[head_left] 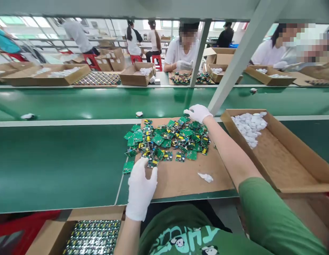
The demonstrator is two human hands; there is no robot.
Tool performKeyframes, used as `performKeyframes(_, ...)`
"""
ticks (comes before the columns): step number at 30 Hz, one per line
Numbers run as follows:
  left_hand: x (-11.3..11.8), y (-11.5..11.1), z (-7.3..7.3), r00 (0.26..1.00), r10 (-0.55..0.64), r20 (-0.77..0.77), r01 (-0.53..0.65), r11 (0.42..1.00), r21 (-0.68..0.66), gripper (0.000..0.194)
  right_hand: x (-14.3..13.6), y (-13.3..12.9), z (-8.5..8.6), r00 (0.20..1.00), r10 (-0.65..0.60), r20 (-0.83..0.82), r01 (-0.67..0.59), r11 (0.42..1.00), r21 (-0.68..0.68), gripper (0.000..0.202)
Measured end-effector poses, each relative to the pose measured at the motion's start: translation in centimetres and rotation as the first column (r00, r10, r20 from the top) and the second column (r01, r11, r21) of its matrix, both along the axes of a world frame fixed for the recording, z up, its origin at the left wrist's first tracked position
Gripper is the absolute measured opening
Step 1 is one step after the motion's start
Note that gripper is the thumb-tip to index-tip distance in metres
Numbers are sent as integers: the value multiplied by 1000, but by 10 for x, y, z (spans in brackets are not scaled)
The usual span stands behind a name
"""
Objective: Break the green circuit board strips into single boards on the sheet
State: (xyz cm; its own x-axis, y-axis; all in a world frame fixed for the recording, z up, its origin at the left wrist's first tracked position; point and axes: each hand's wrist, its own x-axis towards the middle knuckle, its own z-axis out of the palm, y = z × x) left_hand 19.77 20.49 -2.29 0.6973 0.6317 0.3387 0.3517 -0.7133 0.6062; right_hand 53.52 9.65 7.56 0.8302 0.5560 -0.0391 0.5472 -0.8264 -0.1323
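Note:
A loose pile of green circuit boards (166, 136) with yellow and black parts lies on a flat cardboard sheet (185, 177). My left hand (141, 187), in a white glove, is at the pile's near left edge, thumb and fingers apart, holding nothing. At the far edge of the pile is my right hand (198, 113), also gloved, its fingers curled down by a board; whether it grips that board is hard to see. A small crumpled white piece (206, 177) rests on the sheet's near right part.
An open cardboard box (286, 159) with white pieces stands right. A box of boards (92, 237) is below left. Beyond the green belt (106, 102), which bears small white items (139, 114), people work (182, 53). A slanted post (233, 60) rises near my right hand.

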Motion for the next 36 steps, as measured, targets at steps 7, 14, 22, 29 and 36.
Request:
performKeyframes(7, 26, -4, 3, 973, 71, -220, -47, 993, 110, 49, -136, -105, 2, 937, 347, 36, -348, 921, 178, 33)
performKeyframes(14, 16, -2, 7, 969, 75, -235, -46, 991, 126, 50, -205, -162, -56, 931, 323, -169, -301, 943, 143, 28)
performKeyframes(22, 10, -5, 5, 928, 104, -357, -67, 991, 116, 46, -227, -141, -70, 621, 454, -638, 433, 480, 763, 32)
performKeyframes(29, 3, -12, 19, 978, 126, -163, -167, 948, -270, 52, -239, -126, -77, 353, 753, -556, 599, 275, 752, 49)
performKeyframes(36, -4, -16, 31, 921, 271, 281, 179, 346, -921, 42, -237, -127, -78, 389, 707, -591, 628, 266, 731, 41)
